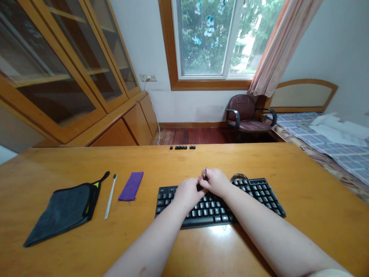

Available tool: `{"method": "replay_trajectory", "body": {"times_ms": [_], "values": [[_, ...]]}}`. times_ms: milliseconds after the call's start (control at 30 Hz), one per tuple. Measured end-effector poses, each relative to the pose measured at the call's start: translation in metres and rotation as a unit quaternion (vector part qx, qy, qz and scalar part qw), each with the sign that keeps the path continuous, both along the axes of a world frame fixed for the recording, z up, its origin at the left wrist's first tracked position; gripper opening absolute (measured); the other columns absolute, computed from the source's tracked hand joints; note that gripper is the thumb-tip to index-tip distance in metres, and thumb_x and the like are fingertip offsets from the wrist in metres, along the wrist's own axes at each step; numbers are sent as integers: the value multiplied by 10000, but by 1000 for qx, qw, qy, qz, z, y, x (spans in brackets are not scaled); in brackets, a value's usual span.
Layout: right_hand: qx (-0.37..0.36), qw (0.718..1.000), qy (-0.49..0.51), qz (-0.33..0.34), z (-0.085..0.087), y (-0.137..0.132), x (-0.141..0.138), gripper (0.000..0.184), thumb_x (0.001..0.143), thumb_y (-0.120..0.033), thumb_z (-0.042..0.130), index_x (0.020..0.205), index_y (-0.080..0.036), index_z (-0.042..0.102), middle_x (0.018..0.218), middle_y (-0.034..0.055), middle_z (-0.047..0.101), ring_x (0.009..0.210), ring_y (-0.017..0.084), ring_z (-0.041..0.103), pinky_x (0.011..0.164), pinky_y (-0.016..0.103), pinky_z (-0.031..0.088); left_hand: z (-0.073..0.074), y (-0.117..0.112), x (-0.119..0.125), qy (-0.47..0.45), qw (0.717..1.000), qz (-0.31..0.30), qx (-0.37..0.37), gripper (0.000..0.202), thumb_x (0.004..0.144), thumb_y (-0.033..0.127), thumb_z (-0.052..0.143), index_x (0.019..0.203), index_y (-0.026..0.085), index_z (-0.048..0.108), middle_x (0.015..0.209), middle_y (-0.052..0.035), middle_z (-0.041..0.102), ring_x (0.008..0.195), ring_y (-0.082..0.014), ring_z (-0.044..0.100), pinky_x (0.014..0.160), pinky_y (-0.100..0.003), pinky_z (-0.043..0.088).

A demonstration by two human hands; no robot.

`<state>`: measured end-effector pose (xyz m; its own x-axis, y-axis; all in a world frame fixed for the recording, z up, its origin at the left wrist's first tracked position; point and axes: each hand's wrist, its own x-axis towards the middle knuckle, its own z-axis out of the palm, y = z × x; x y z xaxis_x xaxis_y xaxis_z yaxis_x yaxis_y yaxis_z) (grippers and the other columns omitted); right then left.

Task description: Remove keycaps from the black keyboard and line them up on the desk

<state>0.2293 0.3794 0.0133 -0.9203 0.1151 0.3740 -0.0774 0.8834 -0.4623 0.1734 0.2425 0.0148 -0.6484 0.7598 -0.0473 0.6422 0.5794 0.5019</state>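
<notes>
A black keyboard lies on the wooden desk, and both my hands meet above its upper rows. My right hand pinches a small, thin, dark tool that sticks up past the fingers; its exact kind is unclear. Close against it, my left hand has its fingers drawn together over the keys, with a small dark bit near the fingertips. Whether that bit is held or part of the keyboard is hidden. Several loose black keycaps stand in a row at the desk's far edge.
On the left lie a dark grey cloth with black edging, a white toothbrush and a folded purple cloth. The keyboard's coiled cable sits behind it. Beyond the desk are a chair, a bed and a glass-fronted cabinet.
</notes>
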Motion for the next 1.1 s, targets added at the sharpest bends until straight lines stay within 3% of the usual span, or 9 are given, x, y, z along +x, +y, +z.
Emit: {"method": "replay_trajectory", "body": {"times_ms": [167, 333, 500, 633, 900, 1100], "values": [[-91, 988, 61, -109, 9, 10, -1, 226, 799, -293, 483, 596, -194, 467, 514, -3, 514, 483, 116, 475, 512, 230, 348, -5, -1, -2, -40, 998, 3, 46, 369, 731, 407, 625, 1064, 246, 639, 1036, -57, 683, 960, -249, 621, 825, -339, 460], [-187, 971, 71, -132, 6, 17, -5, 286, 795, -371, 512, 580, -188, 468, 473, -19, 480, 442, 103, 437, 461, 221, 331, -12, -3, -1, -59, 993, 25, 100, 505, 722, 407, 652, 1185, 227, 556, 1077, -68, 665, 999, -242, 610, 865, -357, 462], [-269, 952, 54, -133, -1, 17, -9, 390, 779, -505, 541, 567, -182, 485, 436, -13, 493, 413, 108, 446, 432, 223, 348, -13, -3, -2, -107, 975, 34, 192, 412, 779, 346, 608, 1159, 193, 561, 1120, -71, 642, 1011, -190, 603, 910, -315, 457], [-316, 942, 35, -105, -5, 18, -10, 410, 760, -540, 561, 579, -177, 506, 427, -9, 512, 395, 108, 460, 425, 222, 363, -10, -1, -3, -107, 970, 40, 212, 357, 795, 331, 585, 1123, 191, 585, 1092, -60, 651, 962, -182, 615, 896, -316, 470], [-316, 949, 14, -14, -7, 17, -12, 351, 755, -477, 582, 600, -165, 541, 476, -13, 523, 438, 103, 464, 455, 222, 379, -6, -3, -5, -96, 963, 57, 244, 201, 807, 251, 548, 971, 189, 645, 943, -33, 686, 874, -166, 631, 835, -300, 498], [-257, 965, 9, -56, -5, 19, -14, 378, 750, -470, 582, 543, -169, 488, 483, -28, 471, 466, 97, 424, 465, 222, 339, -5, -3, -3, -61, 970, 59, 226, 214, 792, 275, 573, 968, 189, 658, 959, -41, 688, 889, -177, 629, 853, -314, 495]]}}
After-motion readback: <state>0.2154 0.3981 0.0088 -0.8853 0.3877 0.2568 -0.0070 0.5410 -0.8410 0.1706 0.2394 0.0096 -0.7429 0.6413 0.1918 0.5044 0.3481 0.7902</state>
